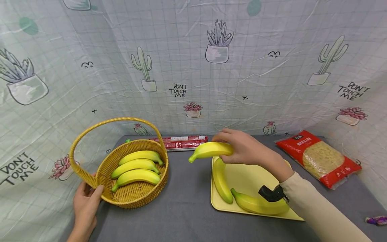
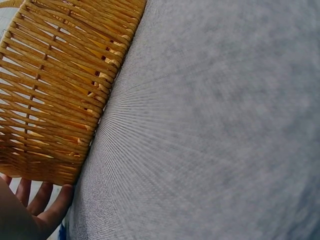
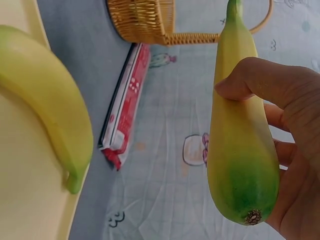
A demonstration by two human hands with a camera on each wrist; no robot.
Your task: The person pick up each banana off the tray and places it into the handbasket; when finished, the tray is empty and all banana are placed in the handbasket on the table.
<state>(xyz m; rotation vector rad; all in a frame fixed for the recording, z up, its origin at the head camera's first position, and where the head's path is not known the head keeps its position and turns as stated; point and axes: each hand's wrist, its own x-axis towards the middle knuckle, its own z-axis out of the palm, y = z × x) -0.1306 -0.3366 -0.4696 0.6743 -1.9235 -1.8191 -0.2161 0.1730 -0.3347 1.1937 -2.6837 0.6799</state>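
Note:
My right hand (image 1: 246,148) grips a banana (image 1: 211,150) above the far left corner of a pale yellow tray (image 1: 251,173). In the right wrist view the thumb presses on this banana (image 3: 240,130), with fingers behind it. Two more bananas lie in the tray, one along its left side (image 1: 222,181) and one along the front (image 1: 260,204). My left hand (image 1: 86,205) holds a wicker basket (image 1: 133,203) at its left side, by the foot of the handle. Three bananas (image 1: 136,164) lie side by side inside. The left wrist view shows fingers against the basket's woven wall (image 2: 55,90).
Behind the basket and tray lies a long red packet (image 1: 184,143). A red bag of pasta-like food (image 1: 320,158) lies right of the tray. A small purple object (image 1: 376,220) is at the right edge. A printed curtain (image 1: 193,67) surrounds the grey table (image 1: 187,215).

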